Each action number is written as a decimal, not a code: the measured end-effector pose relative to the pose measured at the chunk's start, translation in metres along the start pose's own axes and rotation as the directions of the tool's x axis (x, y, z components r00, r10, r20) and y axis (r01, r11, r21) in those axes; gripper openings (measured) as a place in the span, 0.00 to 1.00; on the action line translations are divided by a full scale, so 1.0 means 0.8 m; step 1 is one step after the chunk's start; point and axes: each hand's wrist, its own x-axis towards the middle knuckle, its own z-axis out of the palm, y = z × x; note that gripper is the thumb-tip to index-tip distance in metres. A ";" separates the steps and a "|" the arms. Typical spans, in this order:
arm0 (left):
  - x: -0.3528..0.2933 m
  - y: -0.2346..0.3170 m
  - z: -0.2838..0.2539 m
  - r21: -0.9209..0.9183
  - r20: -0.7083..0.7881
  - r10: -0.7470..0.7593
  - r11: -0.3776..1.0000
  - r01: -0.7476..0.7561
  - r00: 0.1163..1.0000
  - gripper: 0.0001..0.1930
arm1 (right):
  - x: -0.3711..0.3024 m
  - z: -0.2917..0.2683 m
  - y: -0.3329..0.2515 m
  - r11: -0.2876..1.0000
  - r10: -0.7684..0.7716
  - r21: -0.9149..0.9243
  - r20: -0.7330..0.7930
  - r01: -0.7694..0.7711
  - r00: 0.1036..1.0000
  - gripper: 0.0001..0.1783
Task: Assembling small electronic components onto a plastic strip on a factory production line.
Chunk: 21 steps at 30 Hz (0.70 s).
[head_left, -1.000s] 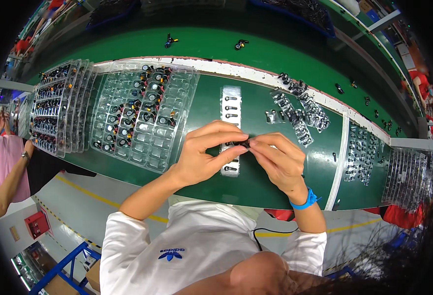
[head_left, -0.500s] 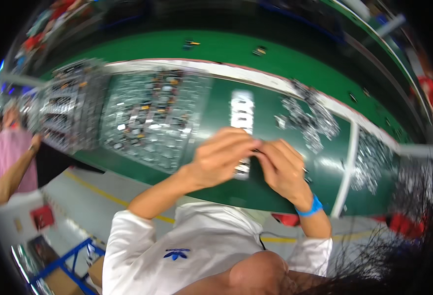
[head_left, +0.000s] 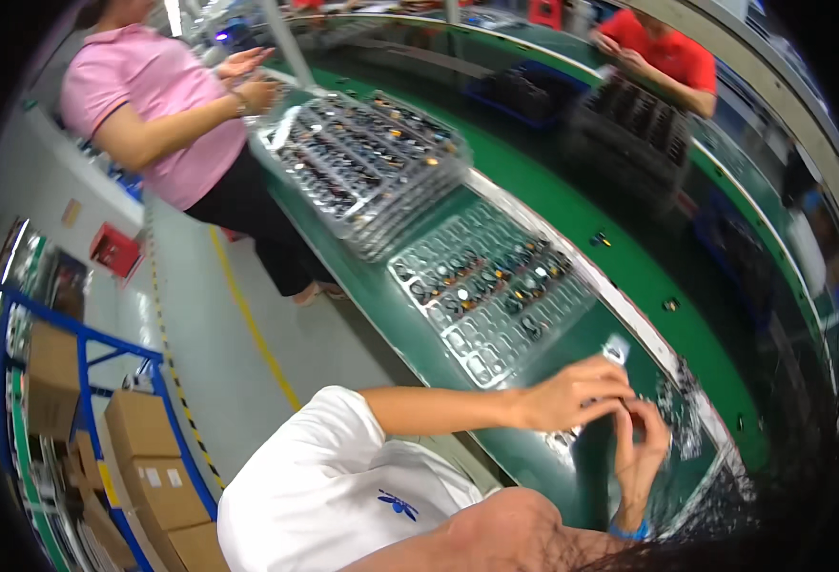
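My left hand (head_left: 580, 393) and my right hand (head_left: 644, 440) meet over the green table (head_left: 524, 458), their fingertips pinched together. A small dark bit shows between the fingers, mostly hidden and too small to name. Under and behind the hands runs a white strip with silvery pieces (head_left: 615, 349), partly covered by my left hand. A blue band (head_left: 629, 530) circles my right wrist. Left of my hands lies a clear plastic tray (head_left: 482, 366) of moulded pockets; its middle rows hold small dark parts with orange bits.
Stacked clear trays (head_left: 367, 246) of dark parts stand farther left, beside a person in pink (head_left: 157, 91). Loose shiny pieces (head_left: 686, 424) lie right of my hands. Past a white rail (head_left: 620, 300), a green belt (head_left: 634, 272) carries small parts. A person in red (head_left: 672, 57) works across it.
The view has swung left, bringing the stacked trays and both co-workers more fully in. My hands now appear farther right in the picture, still pinched together.
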 end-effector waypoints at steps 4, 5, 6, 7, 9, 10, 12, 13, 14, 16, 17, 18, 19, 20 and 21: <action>-0.002 0.004 -0.030 0.398 -0.095 -0.128 0.904 0.155 0.987 0.27 | 0.071 -0.001 0.019 0.994 0.048 -0.106 0.076 -0.039 0.996 0.09; -0.005 -0.003 -0.037 0.468 -0.037 -0.142 0.872 0.143 0.989 0.26 | 0.091 0.001 0.027 0.986 0.091 -0.146 0.048 -0.083 0.995 0.11; -0.007 -0.001 -0.040 0.482 0.029 -0.181 0.864 0.145 0.983 0.25 | 0.110 0.001 0.029 0.989 0.056 -0.135 0.015 -0.054 0.998 0.11; -0.003 0.001 -0.038 0.506 0.092 -0.211 0.852 0.137 0.973 0.24 | 0.131 -0.007 0.047 0.965 0.096 -0.246 -0.009 -0.095 0.995 0.12; -0.003 -0.006 -0.026 0.509 0.190 -0.197 0.858 0.075 0.962 0.24 | 0.155 -0.023 0.084 0.962 0.104 -0.240 -0.134 -0.134 0.986 0.13; -0.005 -0.010 -0.024 0.551 0.237 -0.216 0.833 0.052 0.947 0.23 | 0.167 -0.030 0.089 0.925 0.137 -0.330 -0.169 -0.187 0.976 0.13; -0.008 -0.011 -0.023 0.562 0.246 -0.219 0.826 0.045 0.944 0.23 | 0.175 -0.031 0.090 0.934 0.120 -0.308 -0.197 -0.178 0.973 0.13; -0.009 -0.012 -0.022 0.584 0.242 -0.224 0.811 0.043 0.944 0.22 | 0.174 -0.030 0.090 0.947 0.092 -0.282 -0.215 -0.152 0.972 0.14; -0.010 -0.013 -0.020 0.584 0.244 -0.224 0.811 0.042 0.944 0.22 | 0.165 -0.029 0.089 0.935 0.035 -0.335 -0.241 -0.117 0.970 0.14; -0.012 -0.012 -0.023 0.605 0.228 -0.237 0.795 0.053 0.945 0.23 | 0.146 -0.010 0.070 0.935 -0.026 -0.354 -0.117 -0.017 0.993 0.14; -0.012 -0.012 -0.023 0.621 0.220 -0.240 0.782 0.054 0.945 0.23 | 0.136 0.000 0.061 0.928 -0.087 -0.365 -0.002 0.080 0.996 0.13; -0.014 -0.010 -0.022 0.623 0.219 -0.246 0.780 0.059 0.944 0.23 | 0.127 0.012 0.057 0.890 -0.202 -0.399 0.090 0.221 0.975 0.12; -0.012 -0.010 -0.019 0.638 0.225 -0.242 0.769 0.046 0.944 0.24 | 0.120 0.022 0.054 0.833 -0.305 -0.427 0.177 0.352 0.936 0.11; -0.010 -0.011 -0.017 0.652 0.231 -0.238 0.757 0.031 0.943 0.25 | 0.115 0.029 0.049 0.793 -0.337 -0.455 0.228 0.406 0.914 0.10; -0.009 -0.009 -0.018 0.661 0.239 -0.240 0.750 0.023 0.941 0.25 | 0.114 0.040 0.049 0.736 -0.370 -0.505 0.257 0.450 0.893 0.09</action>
